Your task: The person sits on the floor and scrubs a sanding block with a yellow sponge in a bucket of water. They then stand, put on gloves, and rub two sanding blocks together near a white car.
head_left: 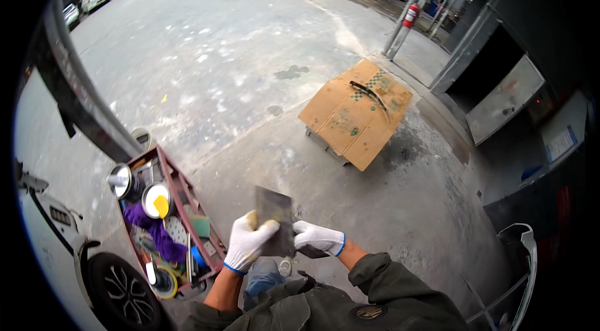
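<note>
My left hand (245, 242), in a white glove with a blue cuff, grips a dark grey, flat rectangular plate (274, 205) with worn, smeared faces. The thumb lies across the plate, which is held up in front of my body. My right hand (319, 237), gloved the same way, is closed close to the plate's right edge. A dark flat edge shows beneath its fingers; what it belongs to is hidden.
On the left stands a dark red tool cart (181, 187) holding tins, a purple cloth (159, 234) and a yellow spreader (160, 206). A car wheel (125, 290) is beside it. Ahead, cardboard (353, 115) covers a low stand, with a black curved strip (370, 96) on top.
</note>
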Demonstrator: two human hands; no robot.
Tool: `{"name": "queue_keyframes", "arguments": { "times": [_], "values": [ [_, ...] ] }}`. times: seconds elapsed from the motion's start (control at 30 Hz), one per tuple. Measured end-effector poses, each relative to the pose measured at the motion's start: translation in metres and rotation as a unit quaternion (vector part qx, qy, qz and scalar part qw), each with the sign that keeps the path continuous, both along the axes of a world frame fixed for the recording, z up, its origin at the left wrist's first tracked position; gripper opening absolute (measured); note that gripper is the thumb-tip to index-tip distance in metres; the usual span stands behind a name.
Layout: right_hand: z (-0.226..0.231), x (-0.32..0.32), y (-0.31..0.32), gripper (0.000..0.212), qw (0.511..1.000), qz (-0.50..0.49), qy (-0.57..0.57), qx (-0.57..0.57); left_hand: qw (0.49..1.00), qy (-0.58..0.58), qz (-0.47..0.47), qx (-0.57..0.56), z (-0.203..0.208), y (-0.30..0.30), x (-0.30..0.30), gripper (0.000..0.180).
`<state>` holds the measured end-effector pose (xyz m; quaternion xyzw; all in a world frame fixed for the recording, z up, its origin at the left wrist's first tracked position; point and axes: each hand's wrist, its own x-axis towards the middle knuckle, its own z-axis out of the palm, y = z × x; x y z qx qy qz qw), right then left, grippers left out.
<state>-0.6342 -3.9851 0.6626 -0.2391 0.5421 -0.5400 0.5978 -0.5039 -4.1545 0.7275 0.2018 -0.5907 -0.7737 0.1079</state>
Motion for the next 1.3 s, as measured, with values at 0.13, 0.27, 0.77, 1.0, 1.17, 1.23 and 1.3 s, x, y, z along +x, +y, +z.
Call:
{"name": "queue_keyframes", "arguments": {
  "times": [0.13, 0.27, 0.77, 1.0, 1.17, 1.23, 1.3],
  "values": [
    [-0.016, -0.060, -0.006, 0.031, 0.989, -0.133, -0.066, 0.018, 0.979, 0.072, 0.192, -0.013, -0.029, -0.037, -0.038, 0.023],
    [0.003, -0.090, -0.049, 0.023, 0.914, -0.354, -0.192, -0.048, 0.976, -0.012, 0.202, -0.076, -0.064, -0.069, -0.070, 0.021],
    [0.030, -0.133, -0.254, 0.018, 0.949, -0.272, 0.157, 0.000, 0.942, -0.038, 0.197, -0.270, -0.043, -0.180, -0.146, 0.021],
    [0.041, -0.155, -0.327, 0.022, 0.959, -0.112, 0.257, -0.042, 0.948, -0.093, 0.185, -0.240, -0.025, -0.235, -0.137, 0.021],
    [0.053, -0.190, -0.372, 0.026, 0.948, 0.009, 0.300, -0.104, 0.951, -0.140, 0.187, -0.203, -0.031, -0.258, -0.146, 0.019],
    [0.051, -0.209, -0.386, 0.024, 0.944, 0.061, 0.301, -0.125, 0.959, -0.153, 0.181, -0.158, -0.025, -0.267, -0.160, 0.020],
    [0.065, -0.226, -0.399, 0.024, 0.942, 0.104, 0.286, -0.142, 0.961, -0.151, 0.194, -0.123, -0.023, -0.270, -0.172, 0.019]
  ]
}}
